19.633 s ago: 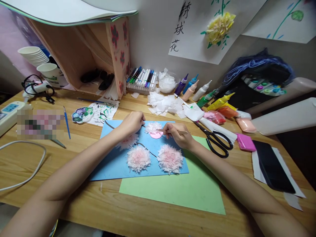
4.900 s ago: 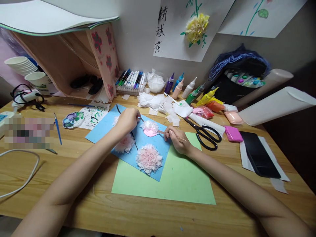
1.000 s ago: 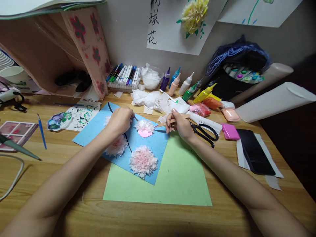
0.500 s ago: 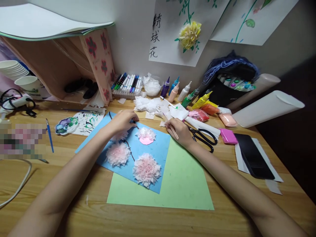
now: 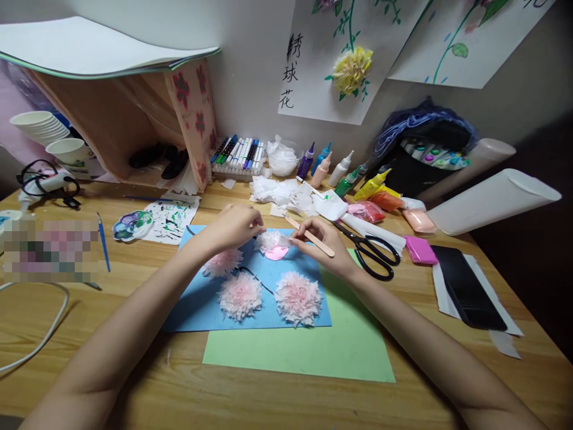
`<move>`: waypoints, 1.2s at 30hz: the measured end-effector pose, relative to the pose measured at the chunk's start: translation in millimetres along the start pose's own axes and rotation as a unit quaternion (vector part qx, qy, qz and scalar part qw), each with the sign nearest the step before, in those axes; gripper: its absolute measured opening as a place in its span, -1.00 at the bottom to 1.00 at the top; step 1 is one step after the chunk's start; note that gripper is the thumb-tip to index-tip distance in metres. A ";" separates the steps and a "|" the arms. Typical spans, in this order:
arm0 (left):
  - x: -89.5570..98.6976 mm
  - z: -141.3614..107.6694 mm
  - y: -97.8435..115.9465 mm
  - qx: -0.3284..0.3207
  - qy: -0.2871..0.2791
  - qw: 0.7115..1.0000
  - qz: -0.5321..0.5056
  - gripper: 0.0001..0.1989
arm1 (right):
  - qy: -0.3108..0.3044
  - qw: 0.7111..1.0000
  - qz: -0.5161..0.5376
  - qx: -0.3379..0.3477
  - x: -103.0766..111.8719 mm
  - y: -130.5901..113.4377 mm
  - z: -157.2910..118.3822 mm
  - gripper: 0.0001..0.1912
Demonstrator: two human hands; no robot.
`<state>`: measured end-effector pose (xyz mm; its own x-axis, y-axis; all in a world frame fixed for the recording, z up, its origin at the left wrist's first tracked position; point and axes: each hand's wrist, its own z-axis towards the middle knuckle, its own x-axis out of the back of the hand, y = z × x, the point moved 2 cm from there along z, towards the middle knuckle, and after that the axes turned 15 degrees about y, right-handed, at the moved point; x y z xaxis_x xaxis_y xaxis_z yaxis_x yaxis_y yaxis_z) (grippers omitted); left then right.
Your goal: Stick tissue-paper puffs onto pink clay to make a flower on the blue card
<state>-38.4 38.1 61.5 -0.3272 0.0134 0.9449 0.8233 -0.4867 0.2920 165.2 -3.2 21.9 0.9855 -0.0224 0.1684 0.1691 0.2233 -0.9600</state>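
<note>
A blue sheet of paper lies over a green sheet, with fluffy pink tissue-paper flowers and dark painted stems on it. Near its far edge is a pink patch, partly covered with whitish tissue tufts. My right hand holds a wooden craft stick against its fingers; its thumb and fingertip pinch together beside the tufts, perhaps on a scrap of tissue. Just left of the patch, my left hand has its fingers curled together, and what they hold, if anything, is hidden.
Black-handled scissors lie right of my right hand. Behind are torn white tissue, paint bottles and a marker box. A phone lies at the right, a paintbrush and paint-smeared paper at the left.
The blue sheet has turned counterclockwise and its near edge now runs roughly level. My right hand has moved left to the tissue tufts, craft stick still in it. The view has shifted slightly.
</note>
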 end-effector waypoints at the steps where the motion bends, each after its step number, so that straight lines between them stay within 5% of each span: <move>1: 2.3 -1.4 6.8 -0.014 -0.005 0.998 -0.055 -0.75 | -0.008 1.000 0.001 -0.005 -2.6 0.5 -0.7 -0.79; 5: 1.6 -4.6 24.4 -0.024 -0.025 0.986 -0.164 -0.76 | -0.018 1.000 -0.011 -0.014 -7.1 5.4 -3.3 -0.81; 12: -16.3 -3.7 22.3 0.011 -0.052 0.988 -0.144 -0.82 | 0.020 1.000 -0.009 0.005 -2.3 1.8 -10.4 -0.78; 17: -18.4 -5.2 27.0 0.005 -0.022 0.997 -0.076 -0.86 | 0.047 0.994 -0.003 0.096 5.6 5.8 -22.5 -0.44; 23: -22.1 -4.7 30.2 -0.003 0.002 0.999 -0.034 -0.87 | -0.026 0.962 -0.092 0.256 -1.6 4.4 -28.1 -0.53; 36: -27.8 -4.3 32.2 -0.016 0.029 0.999 -0.007 -0.86 | -0.018 0.922 -0.143 0.359 -6.7 2.4 -30.8 -0.62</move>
<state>-4.8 18.3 44.1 -0.3657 -0.0291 0.9303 0.8029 -0.5153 0.2996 159.5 -32.6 11.6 0.8992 -0.1501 0.4110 0.3540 0.8015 -0.4819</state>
